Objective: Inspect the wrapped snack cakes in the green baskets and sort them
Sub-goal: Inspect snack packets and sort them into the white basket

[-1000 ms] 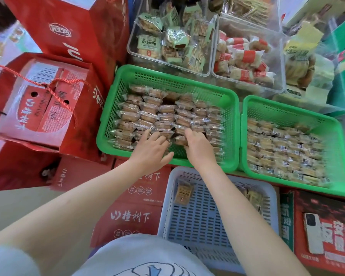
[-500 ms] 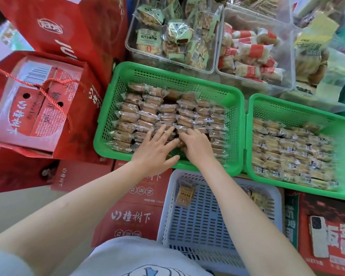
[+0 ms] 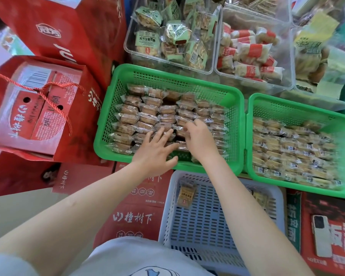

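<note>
We record two green baskets side by side: the left green basket (image 3: pixel 234 108) holds rows of wrapped snack cakes (image 3: pixel 147 114) in clear film, and the right green basket (image 3: pixel 299 108) holds a fuller layer of similar cakes (image 3: pixel 291 148). Our left hand (image 3: pixel 154 151) lies flat on the cakes at the near side of the left basket, its grip wide, fingers spread and straight, holding nothing. Our right hand (image 3: pixel 199 139) sits just beside it, fingers curled down onto one cake in the middle rows; we cannot tell whether that grip has closed on the wrapper or only touches it. Below the left basket stands a pale blue basket (image 3: pixel 205 226) with a single wrapped cake (image 3: pixel 185 194) lying near its far left corner and a few more partly hidden behind our right forearm. Behind the green baskets we note clear bins: one with green-labelled snack packs (image 3: pixel 167 36), one with red-labelled snack packs (image 3: pixel 249 54). Red gift boxes (image 3: pixel 38 108) stand at the left, and a phone (image 3: pixel 321 238) lies on a red carton at the lower right.
</note>
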{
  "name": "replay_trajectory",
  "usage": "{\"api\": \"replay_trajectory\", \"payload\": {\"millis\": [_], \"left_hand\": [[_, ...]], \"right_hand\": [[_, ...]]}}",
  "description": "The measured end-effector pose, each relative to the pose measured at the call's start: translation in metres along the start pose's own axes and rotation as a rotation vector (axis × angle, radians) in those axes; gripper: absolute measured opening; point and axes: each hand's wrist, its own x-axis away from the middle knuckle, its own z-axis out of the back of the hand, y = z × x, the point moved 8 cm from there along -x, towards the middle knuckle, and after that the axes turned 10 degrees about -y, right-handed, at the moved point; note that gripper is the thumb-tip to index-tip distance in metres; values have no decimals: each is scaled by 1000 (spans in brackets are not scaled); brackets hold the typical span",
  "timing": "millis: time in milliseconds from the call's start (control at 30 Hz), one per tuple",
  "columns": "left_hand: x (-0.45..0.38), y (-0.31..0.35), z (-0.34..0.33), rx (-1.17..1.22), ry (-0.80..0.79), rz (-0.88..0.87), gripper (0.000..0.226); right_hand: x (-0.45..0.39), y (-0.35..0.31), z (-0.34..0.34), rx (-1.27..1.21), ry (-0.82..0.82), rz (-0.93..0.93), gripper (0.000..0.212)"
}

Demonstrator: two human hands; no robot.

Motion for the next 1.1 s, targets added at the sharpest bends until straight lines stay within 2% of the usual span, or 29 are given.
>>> {"api": "replay_trajectory", "payload": {"millis": [67,200,400,600,833,1000,1100], "left_hand": [[1,0,0,-1,5,3,61],[0,-1,0,-7,11,5,61],[0,-1,0,-1,21,0,61],[0,-1,0,4,22,-8,62],[0,-2,-1,16,19,-9,61],[2,-1,1,11,20,-6,61],[3,0,2,5,21,-11,61]], "right_hand": [[-5,1,4,50,36,-52,19],[-11,-1,-9,175,-34,-101,34],[-18,-5,-13,209,-80,-75,30],[-20,-2,-8,120,-146,-42,32],[-22,2,4,44,-258,-70,19],[-14,8,13,-174,-307,-92,12],[-4,9,24,-355,-251,-118,7]]}}
